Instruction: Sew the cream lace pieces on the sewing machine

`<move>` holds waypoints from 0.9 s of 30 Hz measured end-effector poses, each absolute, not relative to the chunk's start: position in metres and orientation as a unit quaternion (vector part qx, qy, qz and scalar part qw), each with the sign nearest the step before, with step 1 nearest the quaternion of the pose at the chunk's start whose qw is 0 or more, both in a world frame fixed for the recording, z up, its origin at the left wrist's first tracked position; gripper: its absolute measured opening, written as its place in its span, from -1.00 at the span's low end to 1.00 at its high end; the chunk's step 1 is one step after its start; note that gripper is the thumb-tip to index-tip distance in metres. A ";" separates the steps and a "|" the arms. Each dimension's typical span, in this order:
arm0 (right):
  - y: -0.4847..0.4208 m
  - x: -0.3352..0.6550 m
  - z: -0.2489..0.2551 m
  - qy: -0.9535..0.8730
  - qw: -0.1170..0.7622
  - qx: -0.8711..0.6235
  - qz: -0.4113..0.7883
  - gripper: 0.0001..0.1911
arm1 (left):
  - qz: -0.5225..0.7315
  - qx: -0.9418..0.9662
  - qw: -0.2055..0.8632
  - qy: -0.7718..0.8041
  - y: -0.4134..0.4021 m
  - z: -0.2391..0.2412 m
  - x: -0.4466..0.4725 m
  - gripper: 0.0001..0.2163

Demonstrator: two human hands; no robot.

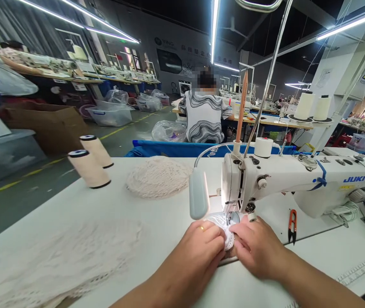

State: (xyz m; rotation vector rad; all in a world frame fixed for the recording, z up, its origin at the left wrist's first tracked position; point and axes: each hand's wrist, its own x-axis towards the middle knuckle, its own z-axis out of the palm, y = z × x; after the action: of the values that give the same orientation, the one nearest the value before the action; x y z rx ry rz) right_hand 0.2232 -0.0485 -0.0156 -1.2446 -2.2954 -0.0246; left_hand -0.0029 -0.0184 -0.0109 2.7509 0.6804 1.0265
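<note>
A small white lace piece (223, 226) lies under the presser foot of a white JUKI sewing machine (301, 177). My left hand (201, 248) is closed, its fingers pinching the lace's left side. My right hand (257, 244) presses on the lace's right side with curled fingers, just in front of the needle area. Most of the lace is hidden beneath both hands. A grey lamp head (198, 194) on a gooseneck hangs just left of the needle.
A round lace pile (158, 176) and two cream thread cones (89, 167) sit at the table's back left. A large lace sheet (57, 261) lies at front left. Orange snips (292, 224) lie right of the machine. A person in a striped top (204, 116) sits ahead.
</note>
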 end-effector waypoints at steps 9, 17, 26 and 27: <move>-0.039 0.216 -0.014 -0.818 0.342 -0.462 0.036 -0.78 | 0.320 0.879 0.182 0.302 -0.005 -0.015 -0.001 -0.86; -0.036 0.213 -0.004 -0.751 0.395 -0.504 0.164 -0.78 | 0.263 0.870 0.232 0.347 0.013 -0.003 0.008 -0.70; -0.041 0.217 -0.011 -0.795 0.342 -0.486 0.120 -0.77 | 0.317 0.879 0.196 0.298 0.005 -0.008 0.004 -0.78; -0.043 0.218 -0.013 -0.814 0.326 -0.471 0.095 -0.78 | 0.332 0.887 0.172 0.272 0.003 -0.012 0.002 -0.80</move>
State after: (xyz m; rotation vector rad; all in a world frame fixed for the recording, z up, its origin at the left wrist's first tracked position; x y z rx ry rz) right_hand 0.2182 -0.0434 -0.0131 -1.2351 -2.1324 0.2487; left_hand 0.0021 0.0025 -0.0121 2.5167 0.7715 0.9425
